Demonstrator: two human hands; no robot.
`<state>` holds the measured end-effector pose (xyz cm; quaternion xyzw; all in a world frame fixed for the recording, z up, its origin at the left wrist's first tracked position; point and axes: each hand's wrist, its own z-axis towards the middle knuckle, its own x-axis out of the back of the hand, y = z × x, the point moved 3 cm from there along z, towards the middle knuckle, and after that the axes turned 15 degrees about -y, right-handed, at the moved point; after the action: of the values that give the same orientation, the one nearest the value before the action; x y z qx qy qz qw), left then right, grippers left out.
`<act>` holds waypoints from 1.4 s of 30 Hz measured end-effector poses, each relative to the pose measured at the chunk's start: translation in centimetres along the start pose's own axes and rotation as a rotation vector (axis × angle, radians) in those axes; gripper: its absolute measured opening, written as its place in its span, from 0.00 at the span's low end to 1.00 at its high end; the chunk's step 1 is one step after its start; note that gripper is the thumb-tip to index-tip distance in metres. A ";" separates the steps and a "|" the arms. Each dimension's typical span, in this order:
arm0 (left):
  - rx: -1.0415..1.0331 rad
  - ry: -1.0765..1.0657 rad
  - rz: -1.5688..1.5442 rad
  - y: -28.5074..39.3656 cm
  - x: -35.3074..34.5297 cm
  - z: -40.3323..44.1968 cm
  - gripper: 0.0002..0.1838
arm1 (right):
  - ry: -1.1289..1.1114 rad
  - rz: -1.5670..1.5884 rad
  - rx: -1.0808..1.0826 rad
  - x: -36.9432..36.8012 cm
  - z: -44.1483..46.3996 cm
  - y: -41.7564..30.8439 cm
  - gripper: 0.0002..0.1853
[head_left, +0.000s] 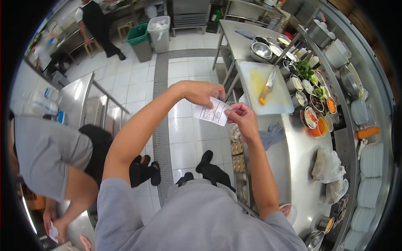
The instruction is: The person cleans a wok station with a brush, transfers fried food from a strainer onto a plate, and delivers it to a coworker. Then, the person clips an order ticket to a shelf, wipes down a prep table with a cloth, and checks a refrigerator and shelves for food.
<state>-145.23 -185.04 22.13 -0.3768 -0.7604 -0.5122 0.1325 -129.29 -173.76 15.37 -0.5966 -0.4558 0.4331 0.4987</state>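
Note:
A small white printed paper slip is stretched between my two hands, over the tiled floor beside the counter. My left hand pinches its upper edge from the far side, fingers bent. At the slip's right corner, my right hand grips it between thumb and fingers. Just beyond my right hand lies a white cutting board with yellow stains. On the board rests a knife with a wooden-looking handle, beside a small orange piece.
Ingredient containers crowd the counter on the right, near a grey cloth and plastic bags. Plate stacks line the shelf. A co-worker stands close on my left; another person is farther off, near bins.

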 end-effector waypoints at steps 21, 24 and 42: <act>-0.290 0.326 0.044 -3.5 26.6 15.5 0.27 | 0.269 0.235 0.240 15.5 18.7 -5.1 0.13; -0.405 0.258 0.010 -4.3 28.9 17.5 0.27 | 0.339 0.186 0.288 16.3 20.7 -6.0 0.15; -0.452 0.249 -0.404 -19.8 36.2 27.4 0.22 | 1.281 -0.101 1.065 28.9 8.7 -23.9 0.07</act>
<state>-178.84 -148.91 17.87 -0.1729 -0.6648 -0.7260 0.0330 -134.40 -141.76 36.17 -0.3907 0.1557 0.1446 0.8956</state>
